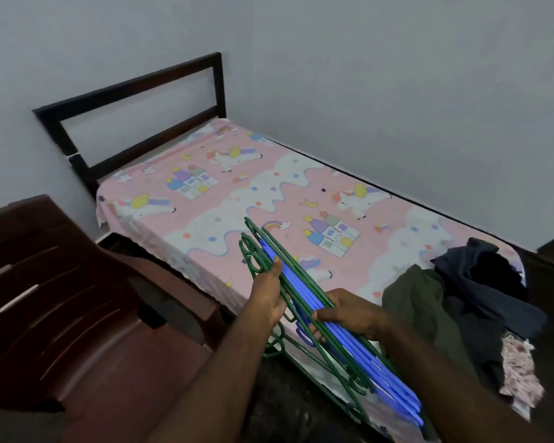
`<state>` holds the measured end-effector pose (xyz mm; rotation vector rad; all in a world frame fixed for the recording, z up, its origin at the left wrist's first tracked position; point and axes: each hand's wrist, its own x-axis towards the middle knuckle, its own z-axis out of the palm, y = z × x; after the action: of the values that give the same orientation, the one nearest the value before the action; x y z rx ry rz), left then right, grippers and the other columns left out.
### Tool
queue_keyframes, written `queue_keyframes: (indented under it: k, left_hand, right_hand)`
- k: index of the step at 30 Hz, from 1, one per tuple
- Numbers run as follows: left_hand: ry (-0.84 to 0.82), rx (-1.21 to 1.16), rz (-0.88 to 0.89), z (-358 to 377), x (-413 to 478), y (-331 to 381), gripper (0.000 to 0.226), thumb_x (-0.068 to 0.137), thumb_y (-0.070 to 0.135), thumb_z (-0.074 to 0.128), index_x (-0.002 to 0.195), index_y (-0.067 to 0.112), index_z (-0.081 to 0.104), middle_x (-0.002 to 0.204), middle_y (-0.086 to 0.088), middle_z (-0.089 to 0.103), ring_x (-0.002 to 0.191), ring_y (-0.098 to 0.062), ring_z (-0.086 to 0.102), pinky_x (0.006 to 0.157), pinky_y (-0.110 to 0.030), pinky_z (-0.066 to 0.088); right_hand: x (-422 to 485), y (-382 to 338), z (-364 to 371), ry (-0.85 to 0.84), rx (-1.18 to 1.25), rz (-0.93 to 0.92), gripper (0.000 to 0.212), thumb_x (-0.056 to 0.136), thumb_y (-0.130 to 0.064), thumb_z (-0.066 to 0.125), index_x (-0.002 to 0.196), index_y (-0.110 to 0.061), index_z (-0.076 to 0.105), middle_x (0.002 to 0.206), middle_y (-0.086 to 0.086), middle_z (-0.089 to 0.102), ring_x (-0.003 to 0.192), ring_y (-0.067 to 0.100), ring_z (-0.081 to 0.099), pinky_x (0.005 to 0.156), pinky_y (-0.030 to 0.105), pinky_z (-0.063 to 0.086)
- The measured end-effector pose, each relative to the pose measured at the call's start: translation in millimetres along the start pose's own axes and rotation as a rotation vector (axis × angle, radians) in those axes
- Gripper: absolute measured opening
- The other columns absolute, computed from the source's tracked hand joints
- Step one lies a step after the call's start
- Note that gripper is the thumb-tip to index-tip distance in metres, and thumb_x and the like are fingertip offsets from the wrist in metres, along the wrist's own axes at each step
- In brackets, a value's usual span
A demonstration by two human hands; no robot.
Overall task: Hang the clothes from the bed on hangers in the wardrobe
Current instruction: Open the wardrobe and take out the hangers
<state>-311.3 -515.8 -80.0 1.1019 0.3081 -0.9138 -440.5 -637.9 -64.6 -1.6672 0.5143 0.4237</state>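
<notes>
Hanging progress: nothing is hanging yet, seemingly; clothes [454, 302] are lying heaped at the bed's [237, 193] foot.
Hangers [301, 282]: bunched, hovering over the bed's near edge.
Left hand [267, 295]: gripping the green ones.
Right hand [349, 311]: clasping the bunch.
Wardrobe: not showing.

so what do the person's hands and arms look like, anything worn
The left hand and right hand are bare: no gloves, rings, watch or bracelet visible. Both forearms are bare too, with no sleeves in view.
</notes>
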Motion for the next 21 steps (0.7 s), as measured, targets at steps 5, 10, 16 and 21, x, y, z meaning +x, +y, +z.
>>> queue_keyframes:
  k: [5, 10, 16, 21]
  left_hand:
    - [0.033, 0.003, -0.043, 25, 46, 4, 0.042, 0.1, 0.034, 0.049, 0.109, -0.004, 0.063, 0.104, -0.017, 0.07, 0.087, -0.031, 0.069, 0.069, -0.039, 0.057]
    - [0.114, 0.01, -0.063, 32, 105, 12, 0.048, 0.101, 0.037, 0.046, 0.117, -0.006, 0.061, 0.111, -0.02, 0.069, 0.096, -0.03, 0.069, 0.088, -0.046, 0.056]
    - [0.253, -0.006, -0.129, 30, 194, 37, 0.039, 0.101, 0.033, 0.048, 0.116, 0.0, 0.059, 0.112, -0.018, 0.066, 0.094, -0.03, 0.065, 0.073, -0.04, 0.054]
    - [0.276, -0.09, -0.099, 34, 249, 75, 0.015, 0.094, 0.021, 0.051, 0.106, 0.013, 0.057, 0.096, -0.008, 0.062, 0.086, -0.022, 0.061, 0.073, -0.034, 0.051]
  right_hand:
    - [30, -1, -31, -0.03, 0.065, 0.012, 0.022, 0.085, -0.015, 0.076, 0.101, -0.001, 0.069, 0.091, 0.02, 0.072, 0.079, 0.029, 0.07, 0.072, 0.034, 0.056]
    - [91, 7, -65, -0.187, 0.092, 0.116, 0.031, 0.076, -0.008, 0.081, 0.096, 0.01, 0.066, 0.091, 0.028, 0.07, 0.082, 0.036, 0.067, 0.085, 0.05, 0.056]
    - [203, 8, -119, -0.16, -0.276, 0.215, 0.102, 0.049, -0.051, 0.093, 0.13, -0.003, 0.054, 0.127, 0.012, 0.064, 0.104, 0.025, 0.063, 0.095, 0.037, 0.05]
    - [286, -36, -158, -0.169, -0.73, 0.061, 0.05, 0.086, -0.02, 0.073, 0.127, 0.002, 0.054, 0.112, 0.01, 0.058, 0.095, 0.022, 0.057, 0.067, 0.022, 0.039]
